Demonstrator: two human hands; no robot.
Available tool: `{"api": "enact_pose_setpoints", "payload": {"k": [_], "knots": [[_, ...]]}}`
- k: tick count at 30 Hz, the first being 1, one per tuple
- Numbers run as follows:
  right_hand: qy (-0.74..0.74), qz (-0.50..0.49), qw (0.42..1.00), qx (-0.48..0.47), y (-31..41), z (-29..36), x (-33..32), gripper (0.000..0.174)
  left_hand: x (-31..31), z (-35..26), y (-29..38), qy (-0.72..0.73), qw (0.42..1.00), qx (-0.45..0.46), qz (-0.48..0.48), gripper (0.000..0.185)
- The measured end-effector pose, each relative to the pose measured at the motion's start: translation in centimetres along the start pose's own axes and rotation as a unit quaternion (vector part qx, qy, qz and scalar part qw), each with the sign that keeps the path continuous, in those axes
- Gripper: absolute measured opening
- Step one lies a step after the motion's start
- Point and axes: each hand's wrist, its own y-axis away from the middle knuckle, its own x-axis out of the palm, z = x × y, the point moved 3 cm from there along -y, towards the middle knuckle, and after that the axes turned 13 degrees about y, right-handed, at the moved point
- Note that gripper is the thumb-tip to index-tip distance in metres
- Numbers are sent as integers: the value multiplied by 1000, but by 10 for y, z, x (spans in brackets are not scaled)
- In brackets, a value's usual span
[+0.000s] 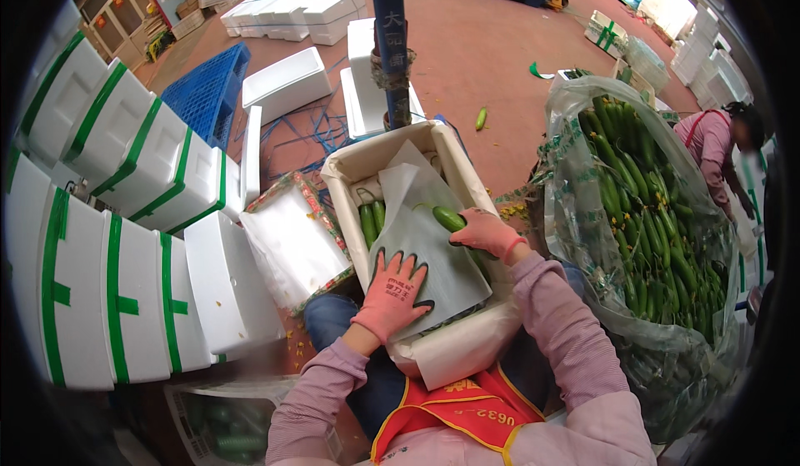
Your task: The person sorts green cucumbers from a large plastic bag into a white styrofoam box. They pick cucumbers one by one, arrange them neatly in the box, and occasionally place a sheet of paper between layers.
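A white foam box [350,178] lined with paper stands before me, on the base of a scale with a blue post [394,60]. My left hand [394,294], in a pink glove with dark fingertips, lies flat with fingers spread on a sheet of white paper [431,272] inside the box. In my right hand [489,235], gloved alike, is a cucumber [448,218], held above the sheet at the box's right side. More cucumbers [373,219] show at the box's left, beside the sheet; the sheet covers what lies under it.
To the right stands a large plastic-lined container [553,216] full of cucumbers. A co-worker [712,141] bends beyond it. Foam boxes with green tape [131,297] are stacked at left. A paper-lined carton [297,241], blue pallet [209,91] and loose blue straps [306,132] lie nearby.
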Motion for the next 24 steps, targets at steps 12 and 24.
{"api": "enact_pose_setpoints", "payload": {"k": [12,24], "knots": [[65,-120,990,42,46,28,-33,47,57,-19,-21,24,991,-50,118,71],[24,-233,969,-85,160,67,-2,78,17,-48,7,920,337,-121,-160,56]]}}
